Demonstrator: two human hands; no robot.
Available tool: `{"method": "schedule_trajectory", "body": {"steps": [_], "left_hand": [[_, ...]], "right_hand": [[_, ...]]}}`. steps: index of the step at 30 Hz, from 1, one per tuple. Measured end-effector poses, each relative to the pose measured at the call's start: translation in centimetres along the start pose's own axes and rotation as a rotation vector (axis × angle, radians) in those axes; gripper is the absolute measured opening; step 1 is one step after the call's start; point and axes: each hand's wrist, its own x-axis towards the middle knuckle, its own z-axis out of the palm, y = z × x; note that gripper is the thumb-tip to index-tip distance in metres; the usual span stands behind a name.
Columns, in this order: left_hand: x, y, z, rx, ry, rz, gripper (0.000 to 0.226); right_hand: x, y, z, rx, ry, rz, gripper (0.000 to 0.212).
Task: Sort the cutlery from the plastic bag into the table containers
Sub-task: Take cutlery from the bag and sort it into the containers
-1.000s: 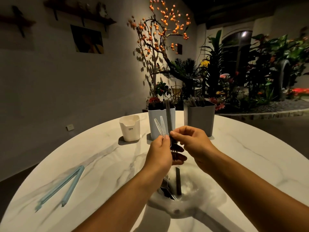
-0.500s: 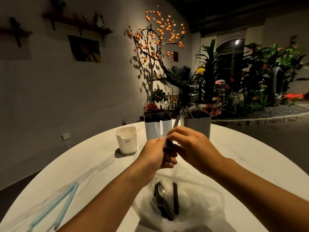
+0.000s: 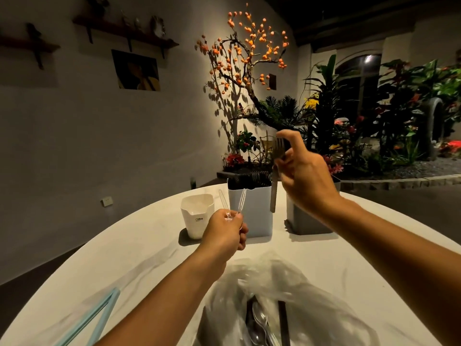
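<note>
Head view: the right hand [image 3: 303, 171] is raised above the containers, pinching a dark fork [image 3: 276, 171] that hangs tines-up between the blue container [image 3: 252, 213] and the grey container [image 3: 303, 221]. The left hand [image 3: 225, 232] grips two clear utensils [image 3: 237, 202] just in front of the blue container, beside the white container [image 3: 197, 216]. The blue and grey containers already hold dark cutlery; the white one's contents cannot be made out. The plastic bag [image 3: 282, 290] lies on the table [image 3: 139, 258] near the person, with spoons [image 3: 259, 323] and a dark handle inside. Assessment: sorting is well advanced but unfinished; held pieces and bag contents remain.
</note>
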Motion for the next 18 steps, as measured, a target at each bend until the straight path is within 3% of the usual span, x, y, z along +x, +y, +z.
{"method": "schedule_trajectory", "body": {"steps": [5,11,15,18], "left_hand": [[1.7,-1.1,-0.4,-0.040,0.029,0.010,0.014],[3.6,-2.3,-1.3,0.026,0.048,0.052,0.016],[4.6,-2.9,-1.8,0.046,0.033,0.055,0.014],[5.1,-3.3,-2.0,0.014,0.045,0.059,0.009]], "right_hand": [[3.7,0.7,2.3,0.035,0.124,-0.059,0.040],[6.7,1.3,5.6,0.039,0.237,-0.080,0.040],[6.9,2.2,7.7,0.011,0.194,-0.122,0.048],[6.1,3.6,9.5,-0.060,0.023,-0.071,0.039]]}}
